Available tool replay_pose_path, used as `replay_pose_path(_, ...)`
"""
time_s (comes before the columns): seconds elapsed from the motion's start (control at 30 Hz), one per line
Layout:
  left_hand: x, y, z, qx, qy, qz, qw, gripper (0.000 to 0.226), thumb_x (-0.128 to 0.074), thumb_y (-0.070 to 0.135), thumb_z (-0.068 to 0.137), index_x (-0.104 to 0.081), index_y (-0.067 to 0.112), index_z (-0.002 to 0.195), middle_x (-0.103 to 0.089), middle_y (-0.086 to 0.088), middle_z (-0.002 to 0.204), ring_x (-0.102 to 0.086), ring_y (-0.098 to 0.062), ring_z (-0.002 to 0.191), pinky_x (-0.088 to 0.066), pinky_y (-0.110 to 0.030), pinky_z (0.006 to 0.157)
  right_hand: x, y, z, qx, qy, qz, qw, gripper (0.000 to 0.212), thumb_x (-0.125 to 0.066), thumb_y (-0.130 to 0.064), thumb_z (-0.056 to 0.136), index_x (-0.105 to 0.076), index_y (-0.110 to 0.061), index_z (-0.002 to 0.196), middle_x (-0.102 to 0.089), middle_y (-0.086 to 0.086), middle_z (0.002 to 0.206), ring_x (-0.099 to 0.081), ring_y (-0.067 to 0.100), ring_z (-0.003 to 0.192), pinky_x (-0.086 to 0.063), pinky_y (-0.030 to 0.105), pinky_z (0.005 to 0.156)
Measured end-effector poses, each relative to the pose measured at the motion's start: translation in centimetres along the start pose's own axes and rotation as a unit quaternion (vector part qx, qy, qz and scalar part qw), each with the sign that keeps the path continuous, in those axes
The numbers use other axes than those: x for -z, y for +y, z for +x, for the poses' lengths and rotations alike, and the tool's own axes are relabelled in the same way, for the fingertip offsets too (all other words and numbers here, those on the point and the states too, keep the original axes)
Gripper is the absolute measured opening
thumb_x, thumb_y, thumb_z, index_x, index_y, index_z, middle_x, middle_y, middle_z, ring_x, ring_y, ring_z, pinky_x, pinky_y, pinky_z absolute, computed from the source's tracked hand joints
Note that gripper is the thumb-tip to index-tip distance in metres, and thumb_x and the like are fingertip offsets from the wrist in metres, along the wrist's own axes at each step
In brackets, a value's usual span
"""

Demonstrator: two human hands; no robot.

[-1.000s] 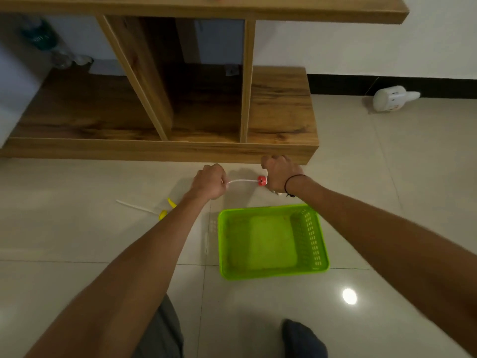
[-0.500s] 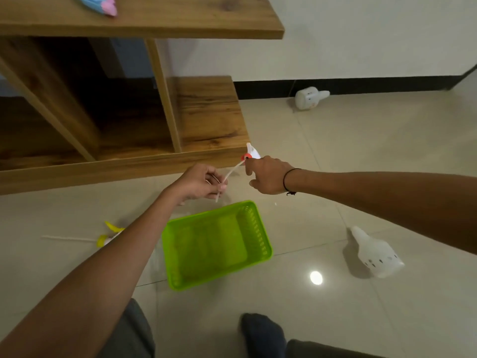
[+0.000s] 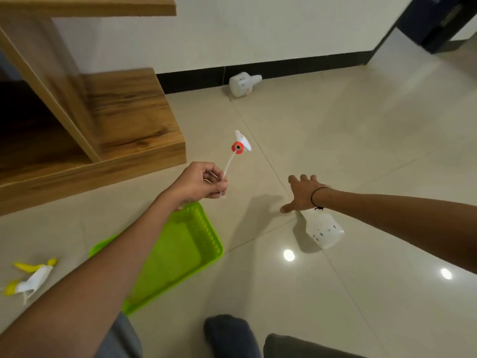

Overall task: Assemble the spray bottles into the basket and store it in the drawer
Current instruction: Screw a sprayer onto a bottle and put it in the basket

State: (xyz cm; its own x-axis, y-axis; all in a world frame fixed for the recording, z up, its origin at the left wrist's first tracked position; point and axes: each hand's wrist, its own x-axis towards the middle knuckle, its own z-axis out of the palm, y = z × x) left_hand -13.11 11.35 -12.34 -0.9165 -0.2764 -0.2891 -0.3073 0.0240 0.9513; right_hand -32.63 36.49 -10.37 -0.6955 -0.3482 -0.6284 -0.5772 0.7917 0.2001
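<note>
My left hand (image 3: 204, 183) pinches the thin tube of a red-collared spray head (image 3: 239, 146), which points up and away from me. My right hand (image 3: 300, 193) hangs open with fingers spread just above a white bottle (image 3: 324, 229) lying on its side on the floor. The green basket (image 3: 204, 228) lies on the floor under my left forearm and holds nothing. A second white bottle (image 3: 242, 83) lies by the far wall. A yellow-trimmed spray head (image 3: 28, 280) lies on the floor at the lower left.
A wooden shelf unit (image 3: 124, 120) with open compartments stands at the left. The floor is glossy tile with a black skirting (image 3: 284, 69) along the wall. My knees (image 3: 232, 337) show at the bottom edge. A dark doorway is at the top right.
My right hand has let go of the red spray head and moved right and down over the near white bottle. The view has swung right. My left hand keeps the tube.
</note>
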Motion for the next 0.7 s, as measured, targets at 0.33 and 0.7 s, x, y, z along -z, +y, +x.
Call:
replay_pose_path(0.33,-3.0,-0.3,2.2,-0.006,-0.022,0.007,1.0,0.01,-0.081,0.001,0.09,-0.072,0.004,0.094,-0.077,-0.017,0.083,-0.075,-0.017,0.075,-0.067,-0.029,0.073,-6.0,6.8,-1.1,-0.137,-0.065,0.185,0.971,0.144,-0.093,-0.066,0.059,0.001,-0.032,0.163,-0.022,0.014,0.16,-0.049,0.049,0.133,-0.056,0.063,0.076)
replay_pose_path(0.7,-2.5,0.5,0.4,-0.009,0.025,-0.055,0.998,0.007,-0.077,-0.004,0.092,-0.07,-0.001,0.094,-0.075,-0.019,0.083,-0.076,-0.019,0.072,-0.067,-0.025,0.071,-9.7,1.2,-4.4,0.104,0.069,0.337,0.933,0.091,-0.093,-0.05,0.068,-0.038,-0.03,0.139,-0.049,-0.001,0.131,-0.056,0.023,0.114,-0.058,0.038,0.089)
